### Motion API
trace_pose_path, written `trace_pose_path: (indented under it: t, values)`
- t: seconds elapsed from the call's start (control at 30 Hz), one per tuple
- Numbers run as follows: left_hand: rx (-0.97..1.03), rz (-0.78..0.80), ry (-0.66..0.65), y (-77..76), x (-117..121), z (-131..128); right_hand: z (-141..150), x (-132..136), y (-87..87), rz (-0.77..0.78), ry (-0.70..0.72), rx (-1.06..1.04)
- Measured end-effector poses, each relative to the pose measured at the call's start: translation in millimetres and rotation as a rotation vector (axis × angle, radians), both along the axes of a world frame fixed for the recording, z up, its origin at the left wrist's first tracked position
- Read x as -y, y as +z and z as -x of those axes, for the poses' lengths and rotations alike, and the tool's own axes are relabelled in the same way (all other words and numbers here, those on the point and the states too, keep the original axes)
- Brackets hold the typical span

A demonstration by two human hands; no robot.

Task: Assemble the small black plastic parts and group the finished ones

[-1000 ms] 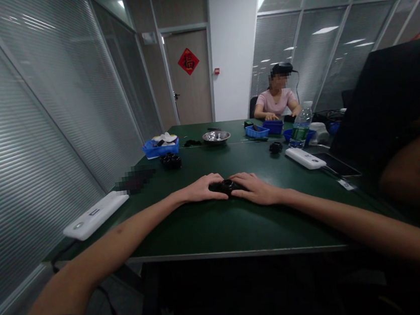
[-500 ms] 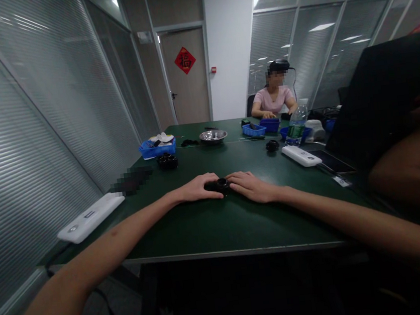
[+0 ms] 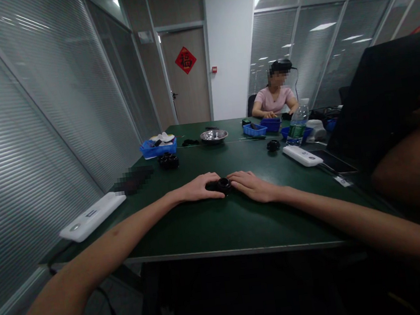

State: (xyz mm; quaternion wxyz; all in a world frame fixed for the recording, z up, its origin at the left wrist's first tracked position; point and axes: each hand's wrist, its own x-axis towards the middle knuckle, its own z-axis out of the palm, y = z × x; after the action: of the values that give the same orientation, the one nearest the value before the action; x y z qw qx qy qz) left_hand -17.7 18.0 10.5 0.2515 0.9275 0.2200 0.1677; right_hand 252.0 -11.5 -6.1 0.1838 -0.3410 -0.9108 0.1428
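A small black part with a round, ring-like opening (image 3: 225, 185) rests on the green table (image 3: 199, 229) before me. My left hand (image 3: 199, 188) is closed around its left side, thumb in front and fingers behind. From the right, my right hand (image 3: 251, 185) has its fingers bent against the ring's edge, gripping that side. The underside of the part is hidden, and its exact kind is too dark to tell. Farther off lie two similar dark lumps, one black cluster (image 3: 168, 160) at left and a smaller black piece (image 3: 273, 146) at right.
Beyond stand a steel bowl (image 3: 214, 137), a blue basket (image 3: 159, 148) with white items and a small blue tray (image 3: 255, 130). White power banks (image 3: 93, 216) flank me; a bottle (image 3: 297, 126) stands at right. A co-worker (image 3: 275, 97) sits across; another person's arm (image 3: 408, 170) is close at right.
The view has shifted very slightly. Both hands stay on the black part, whose ring opening seems tipped a little more toward me.
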Motion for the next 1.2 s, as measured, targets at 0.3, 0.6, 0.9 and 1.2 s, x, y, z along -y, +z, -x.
trace_pose_path:
  t: [0.3, 0.6, 0.9, 1.2]
  values:
    - [0.001, -0.006, -0.002, -1.1, -1.1, -0.7, 1.9, 2.5, 1.9, 0.016, -0.031, -0.005]
    - [-0.001, -0.007, -0.003, -0.1, -0.3, 0.2, 2.5, 2.7, 3.1, -0.039, -0.017, 0.052]
    - [-0.01, 0.013, 0.014, 2.1, 1.8, 0.0, 1.9, 3.4, 2.7, -0.041, -0.003, 0.052]
    - [-0.01, -0.02, -0.003, 1.4, 1.1, -0.2, 2.1, 0.7, -1.2, -0.002, -0.034, -0.006]
